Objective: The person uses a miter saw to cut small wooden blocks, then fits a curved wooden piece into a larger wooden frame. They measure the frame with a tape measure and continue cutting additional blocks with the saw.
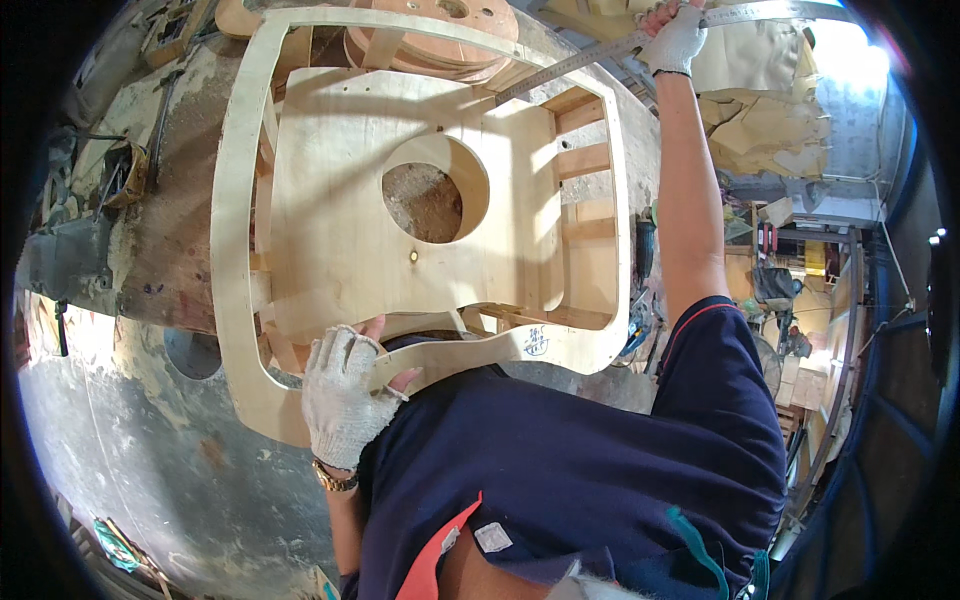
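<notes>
Grey, stained floor [210,480] lies nearest; beyond it a worn brown tabletop [165,250] carries a wooden frame [232,220], just in front of the person's body; cluttered shelving [800,270] stands off to the right. The left hand [343,405] rests on the frame's near-left edge, fingers loosely open, thumb spread apart; farther off, the right hand [674,42] has its fingers closed around a long metal ruler [770,12] — its end reaching over the frame's far side. Both gloves are pale knit, leaving fingertips bare; the frame is smooth, light wood — rounded corners, wavy near rim — around a flat panel [330,180] with a large round hole; rounded wooden boards [430,45] lie beyond.
</notes>
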### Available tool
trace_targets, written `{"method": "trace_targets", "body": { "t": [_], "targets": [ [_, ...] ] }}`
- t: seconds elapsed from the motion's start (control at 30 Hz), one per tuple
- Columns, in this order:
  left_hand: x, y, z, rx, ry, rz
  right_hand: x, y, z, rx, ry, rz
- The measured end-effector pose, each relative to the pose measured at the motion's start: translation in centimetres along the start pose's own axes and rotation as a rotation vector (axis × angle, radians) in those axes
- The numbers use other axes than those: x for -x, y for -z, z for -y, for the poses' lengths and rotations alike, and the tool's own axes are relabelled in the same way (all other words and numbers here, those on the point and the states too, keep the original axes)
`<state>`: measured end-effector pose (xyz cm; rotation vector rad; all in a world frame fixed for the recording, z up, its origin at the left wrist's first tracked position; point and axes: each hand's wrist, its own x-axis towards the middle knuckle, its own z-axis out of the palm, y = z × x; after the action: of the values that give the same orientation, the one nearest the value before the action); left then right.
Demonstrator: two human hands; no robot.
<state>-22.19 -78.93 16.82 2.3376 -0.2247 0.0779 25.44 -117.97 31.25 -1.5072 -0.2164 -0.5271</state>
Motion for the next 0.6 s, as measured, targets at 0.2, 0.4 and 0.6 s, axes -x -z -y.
{"method": "trace_targets", "body": {
  "t": [0.2,0.4,0.6],
  "targets": [
    [-0.1,0.0,0.1,-0.014,0.006,0.031,-1.4,1.6,-1.1,0.001,0.019,0.037],
    [0.0,-0.2,0.2,0.014,0.021,0.037,-1.8,1.9,-0.6,0.002,0.03,0.145],
    [0.2,-0.2,0.2,-0.017,0.001,0.036,-1.5,1.5,-0.2,0.011,0.02,0.155]
  ]
}}
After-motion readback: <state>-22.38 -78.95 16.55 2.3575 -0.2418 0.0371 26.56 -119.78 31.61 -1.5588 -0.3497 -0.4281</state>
